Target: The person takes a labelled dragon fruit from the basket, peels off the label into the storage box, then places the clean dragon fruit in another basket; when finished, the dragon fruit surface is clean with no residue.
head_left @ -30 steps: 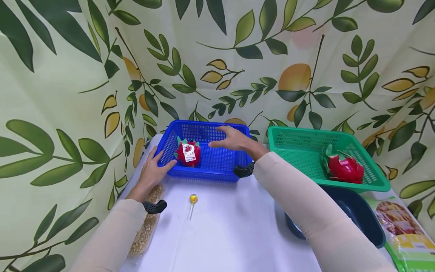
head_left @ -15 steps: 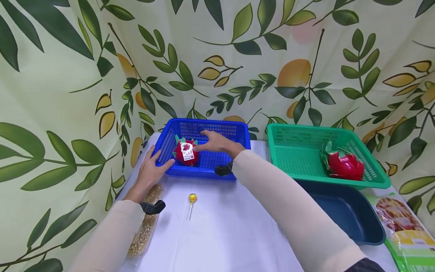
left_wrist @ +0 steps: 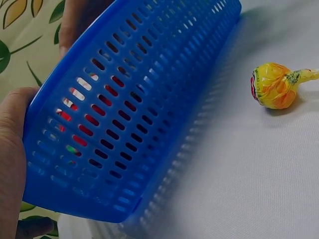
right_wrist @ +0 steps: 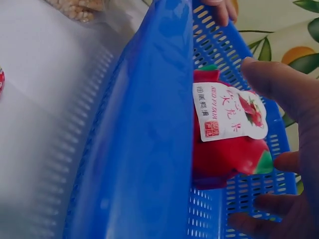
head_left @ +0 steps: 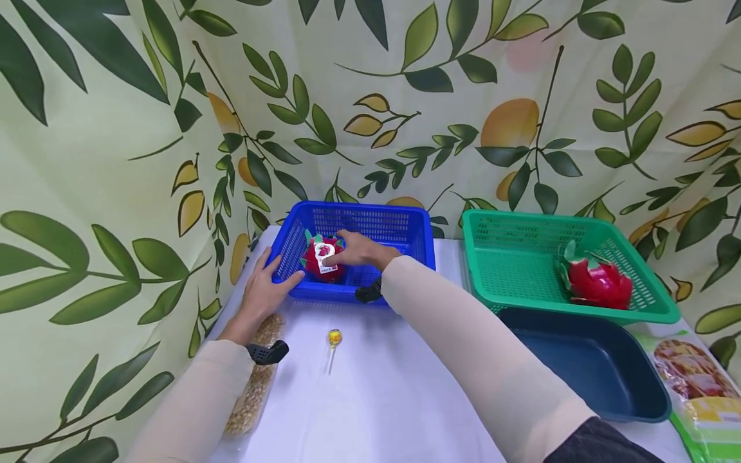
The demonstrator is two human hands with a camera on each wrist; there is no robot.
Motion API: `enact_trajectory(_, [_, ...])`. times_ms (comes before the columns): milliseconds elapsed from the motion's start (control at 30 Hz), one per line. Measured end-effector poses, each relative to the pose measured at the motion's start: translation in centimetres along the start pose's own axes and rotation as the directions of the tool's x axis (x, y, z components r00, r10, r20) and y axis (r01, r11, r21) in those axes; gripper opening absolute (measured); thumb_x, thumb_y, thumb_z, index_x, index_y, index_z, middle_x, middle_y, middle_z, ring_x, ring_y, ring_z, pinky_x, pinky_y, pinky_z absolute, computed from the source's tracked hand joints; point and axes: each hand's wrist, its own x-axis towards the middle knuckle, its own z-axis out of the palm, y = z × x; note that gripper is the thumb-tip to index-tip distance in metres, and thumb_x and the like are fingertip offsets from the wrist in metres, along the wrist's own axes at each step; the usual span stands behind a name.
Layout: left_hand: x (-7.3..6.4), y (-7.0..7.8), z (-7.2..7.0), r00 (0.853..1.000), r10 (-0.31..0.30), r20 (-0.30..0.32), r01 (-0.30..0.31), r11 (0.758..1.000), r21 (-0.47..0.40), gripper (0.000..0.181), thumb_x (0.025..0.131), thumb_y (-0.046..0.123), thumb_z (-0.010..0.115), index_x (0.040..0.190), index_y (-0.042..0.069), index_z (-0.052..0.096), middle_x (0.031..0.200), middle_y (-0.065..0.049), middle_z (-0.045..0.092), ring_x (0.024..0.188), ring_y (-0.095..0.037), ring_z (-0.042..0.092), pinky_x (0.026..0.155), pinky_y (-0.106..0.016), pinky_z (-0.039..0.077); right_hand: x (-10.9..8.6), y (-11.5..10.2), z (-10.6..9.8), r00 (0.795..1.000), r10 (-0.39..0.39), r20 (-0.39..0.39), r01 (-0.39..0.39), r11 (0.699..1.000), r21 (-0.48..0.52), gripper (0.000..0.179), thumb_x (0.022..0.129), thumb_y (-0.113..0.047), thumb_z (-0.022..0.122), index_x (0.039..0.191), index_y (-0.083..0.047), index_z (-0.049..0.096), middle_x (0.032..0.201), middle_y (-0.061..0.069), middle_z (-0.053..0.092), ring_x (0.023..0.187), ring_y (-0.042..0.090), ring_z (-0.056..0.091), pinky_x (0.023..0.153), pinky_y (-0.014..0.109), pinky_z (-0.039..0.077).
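Note:
A red dragon fruit point(head_left: 315, 263) with green leafy tips and a white label sits in the left part of the blue basket point(head_left: 399, 222). My right hand point(head_left: 359, 249) is inside the basket, over the fruit's right side. In the right wrist view, its thumb and fingers point(right_wrist: 274, 79) are spread around the dragon fruit point(right_wrist: 224, 154), without a curl around it. My left hand point(head_left: 263, 292) holds the basket's near-left corner. The left wrist view has that thumb point(left_wrist: 17, 107) against the blue basket's rim point(left_wrist: 55, 74); most other fingers are hidden there.
A yellow-wrapped lollipop point(head_left: 334, 339) lies in front of the basket. Beneath the left forearm is a clear bag of pale grains point(head_left: 255, 392). To the right stand a green basket point(head_left: 509, 257) with another dragon fruit point(head_left: 602, 283), a dark blue tub point(head_left: 596, 366) and a printed packet point(head_left: 695, 379).
My right hand has moved left and down inside the blue basket, up to the dragon fruit. My left hand has stayed at the basket's corner.

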Motion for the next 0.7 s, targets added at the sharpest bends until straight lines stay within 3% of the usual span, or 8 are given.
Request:
enact_trajectory(167, [-0.2, 0.0, 0.0, 1.000, 0.000, 0.011, 0.000, 1.000, -0.004, 0.089, 0.088, 0.057, 0.060, 0.150, 0.001, 0.028, 0.159, -0.015, 0.007, 0.142, -0.043, 0.009, 0.106, -0.064, 0.018, 0.7, -0.3, 0.6, 1.000, 0.019, 0.012, -0.019, 1.000, -0.001, 0.093, 0.083, -0.050, 0.070, 0.154, -0.014, 0.022, 0.150, 0.014, 0.035, 0.136, 0.034, 0.031, 0.104, 0.054, 0.033])
enact_trajectory(367, [-0.3, -0.1, 0.2, 1.000, 0.001, 0.012, -0.001, 1.000, -0.013, 0.090, 0.088, 0.058, 0.060, 0.150, 0.002, 0.029, 0.159, -0.015, 0.008, 0.142, -0.043, 0.011, 0.106, -0.063, 0.019, 1.2, -0.6, 1.3, 0.999, 0.003, 0.045, -0.002, 1.000, -0.026, 0.091, 0.083, -0.046, 0.072, 0.153, -0.013, 0.024, 0.144, 0.013, 0.042, 0.129, 0.031, 0.041, 0.103, 0.051, 0.037])
enact_trajectory(500, [-0.1, -0.1, 0.2, 1.000, 0.003, 0.002, -0.003, 1.000, -0.019, 0.090, 0.087, 0.058, 0.061, 0.150, 0.002, 0.030, 0.160, -0.013, 0.008, 0.142, -0.042, 0.011, 0.107, -0.063, 0.019, 1.5, -0.9, 1.6, 0.999, 0.011, 0.039, -0.007, 0.995, -0.095, 0.092, 0.082, -0.050, 0.072, 0.152, -0.013, 0.025, 0.139, 0.012, 0.047, 0.123, 0.029, 0.046, 0.102, 0.051, 0.037])
enact_trajectory(700, [0.1, -0.1, 0.0, 1.000, 0.010, -0.009, -0.011, 1.000, -0.024, 0.089, 0.087, 0.058, 0.061, 0.149, 0.001, 0.032, 0.159, -0.013, 0.009, 0.142, -0.041, 0.011, 0.108, -0.060, 0.018, 1.9, -1.4, 1.5, 0.997, 0.079, 0.013, -0.075, 0.981, -0.181, 0.095, 0.079, -0.056, 0.072, 0.152, -0.017, 0.025, 0.137, 0.013, 0.046, 0.125, 0.031, 0.044, 0.101, 0.058, 0.034])
